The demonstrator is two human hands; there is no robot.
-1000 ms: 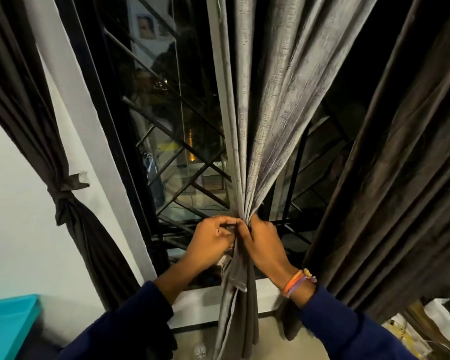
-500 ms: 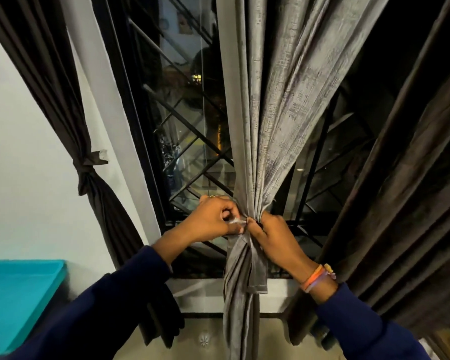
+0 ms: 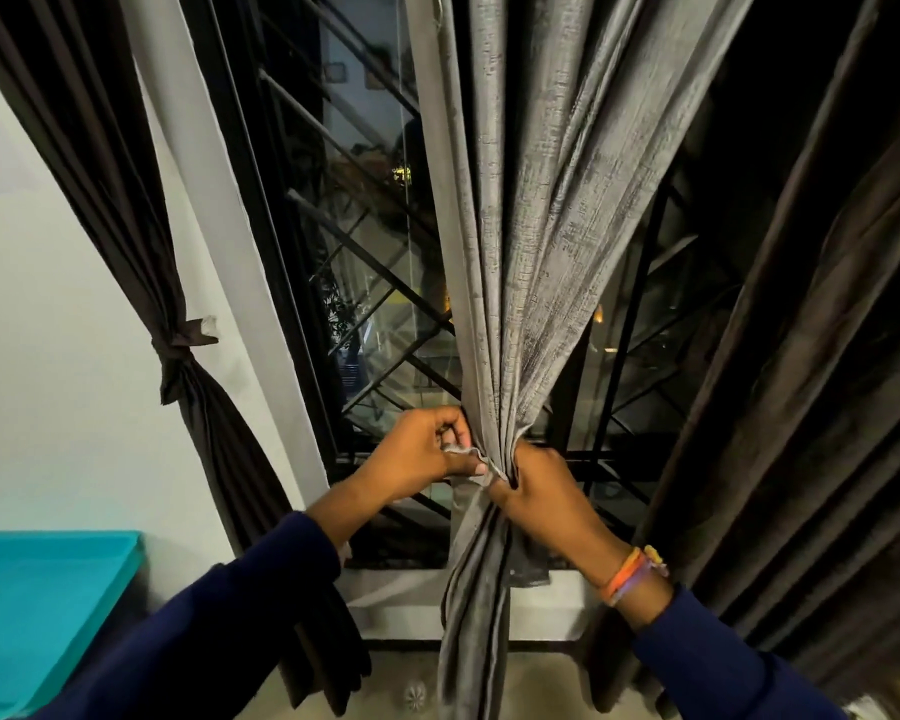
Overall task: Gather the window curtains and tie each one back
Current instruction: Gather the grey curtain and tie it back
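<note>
Setting: room in a home, at night. Evidence: barred window (image 3: 375,324) with dark glass and street lights beyond, grey curtain (image 3: 531,226), brown curtains (image 3: 126,200) against white wall (image 3: 48,356), teal furniture (image 3: 37,605) lower left.

Grey curtain (image 3: 520,252): textured, hangs at centre, gathered to a narrow waist at 6 o'clock, grey tie strip (image 3: 463,452) at the waist. Dark brown curtain (image 3: 89,163) at 9 o'clock: bunched, knotted tie-back (image 3: 178,348) around it. Second dark curtain (image 3: 811,356) at 3 o'clock: hangs loose.

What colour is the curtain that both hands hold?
Grey curtain, with a mottled sheen; head view.
</note>
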